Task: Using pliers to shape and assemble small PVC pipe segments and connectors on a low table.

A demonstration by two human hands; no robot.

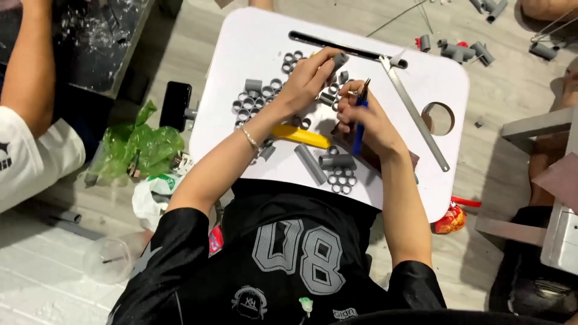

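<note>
My left hand (308, 77) grips a short grey pipe piece (339, 61) above a small white lap table (253, 36). My right hand (364, 114) holds a blue pen (359, 123) close to the pipe, its tip pointing up. Many short grey pipe rings (256, 96) lie in a cluster under and left of my left hand. More rings (340, 179) and two longer grey pipe pieces (325, 161) rest near the table's front edge. A yellow-handled tool (301, 136) lies between my forearms.
A metal ruler (415, 114) lies diagonally on the table's right side, beside a round hole (438, 118). Loose grey pipe bits (463, 51) sit on the floor beyond. A green plastic bag (141, 144), a clear cup (108, 259) and another person's arm (30, 72) are at left.
</note>
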